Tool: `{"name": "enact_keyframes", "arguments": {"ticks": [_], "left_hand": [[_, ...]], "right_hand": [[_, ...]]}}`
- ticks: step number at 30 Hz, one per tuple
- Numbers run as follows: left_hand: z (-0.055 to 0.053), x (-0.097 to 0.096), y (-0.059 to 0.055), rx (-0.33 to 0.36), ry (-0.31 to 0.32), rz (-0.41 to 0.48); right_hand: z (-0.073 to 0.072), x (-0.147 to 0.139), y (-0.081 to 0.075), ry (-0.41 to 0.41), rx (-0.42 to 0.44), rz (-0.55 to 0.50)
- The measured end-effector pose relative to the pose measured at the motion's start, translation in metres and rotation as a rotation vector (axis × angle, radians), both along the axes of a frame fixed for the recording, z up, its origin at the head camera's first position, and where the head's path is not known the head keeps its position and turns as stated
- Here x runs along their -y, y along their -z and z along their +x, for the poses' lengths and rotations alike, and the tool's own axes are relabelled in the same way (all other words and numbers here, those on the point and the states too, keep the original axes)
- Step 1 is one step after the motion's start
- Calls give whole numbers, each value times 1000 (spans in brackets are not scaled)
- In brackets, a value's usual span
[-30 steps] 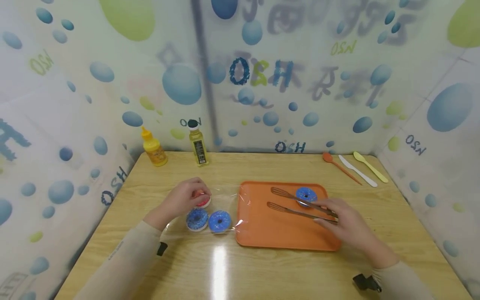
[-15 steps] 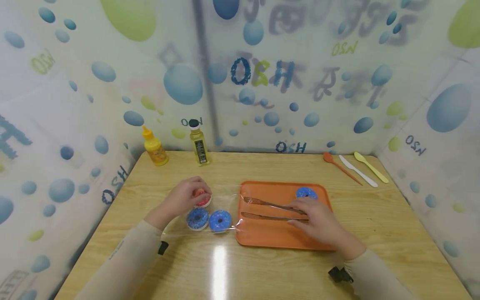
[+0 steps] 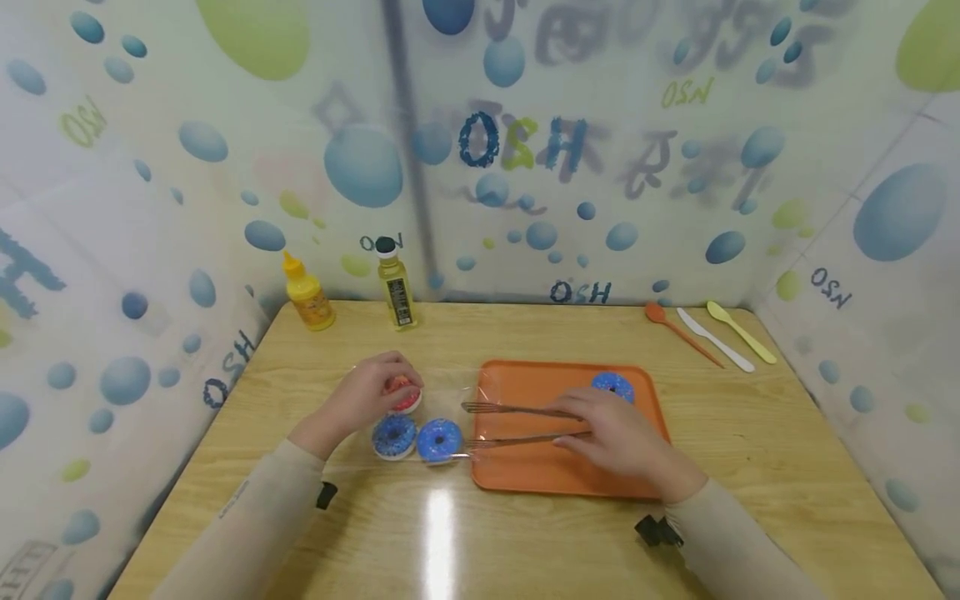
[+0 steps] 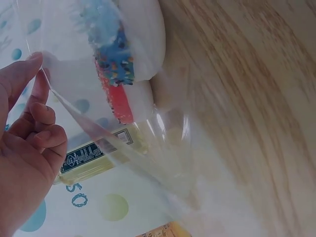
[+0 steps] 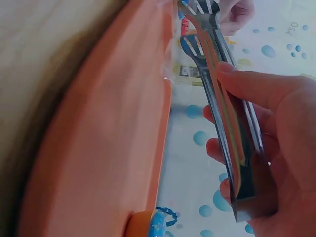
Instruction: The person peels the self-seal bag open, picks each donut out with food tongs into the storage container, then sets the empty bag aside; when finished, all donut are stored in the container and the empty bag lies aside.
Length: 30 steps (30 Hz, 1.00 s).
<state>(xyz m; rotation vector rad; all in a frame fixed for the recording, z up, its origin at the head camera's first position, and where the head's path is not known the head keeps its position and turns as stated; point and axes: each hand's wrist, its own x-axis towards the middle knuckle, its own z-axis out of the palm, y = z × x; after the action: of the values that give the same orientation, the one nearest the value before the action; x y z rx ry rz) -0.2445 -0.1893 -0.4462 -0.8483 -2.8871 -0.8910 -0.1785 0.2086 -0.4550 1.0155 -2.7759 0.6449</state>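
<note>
In the head view my left hand point(image 3: 360, 400) is over the left side of the table, and the left wrist view has its thumb and finger pinching the edge of a clear plastic bag point(image 4: 79, 116). Seen through the plastic are a red-topped donut point(image 3: 406, 402), a speckled dark blue donut point(image 3: 393, 437) and a lighter blue donut point(image 3: 439, 440). My right hand point(image 3: 622, 433) grips metal tongs point(image 5: 247, 192) over the orange tray point(image 3: 525, 477). The tongs' arms are spread, their slotted tips pointing left at the bag's right end. Another blue donut point(image 3: 615, 385) lies on the tray, partly behind that hand.
A yellow squeeze bottle point(image 3: 308, 298) and an oil bottle point(image 3: 396, 287) stand at the back left. An orange spoon point(image 3: 678, 333), a white knife point(image 3: 714, 339) and a yellow utensil point(image 3: 741, 332) lie at the back right. A patterned wall point(image 3: 510, 233) rises behind the table.
My right hand has moved left across the tray with the tongs, whose tips went from above the tray to the bag's edge. The left hand has stayed in place.
</note>
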Motion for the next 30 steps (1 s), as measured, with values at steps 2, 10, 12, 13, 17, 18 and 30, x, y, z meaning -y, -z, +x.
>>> {"name": "enact_keyframes", "arguments": {"ticks": [2, 10, 12, 13, 17, 18, 30], "left_hand": [[0, 0, 0, -6, 2, -10], [1, 0, 0, -8, -7, -5], [1, 0, 0, -12, -7, 1], [0, 0, 0, -16, -6, 4], [1, 1, 0, -13, -6, 8], [1, 0, -1, -12, -8, 7], [0, -2, -3, 4, 6, 15]], "right_hand": [[-2, 2, -2, -17, 21, 6], [-12, 6, -1, -49, -22, 28], [-13, 6, -2, -36, -22, 35], [-13, 6, -2, -31, -19, 40], [-16, 8, -5, -41, 24, 52], [-17, 9, -6, -53, 29, 53], [-27, 18, -12, -137, 132, 72]]}}
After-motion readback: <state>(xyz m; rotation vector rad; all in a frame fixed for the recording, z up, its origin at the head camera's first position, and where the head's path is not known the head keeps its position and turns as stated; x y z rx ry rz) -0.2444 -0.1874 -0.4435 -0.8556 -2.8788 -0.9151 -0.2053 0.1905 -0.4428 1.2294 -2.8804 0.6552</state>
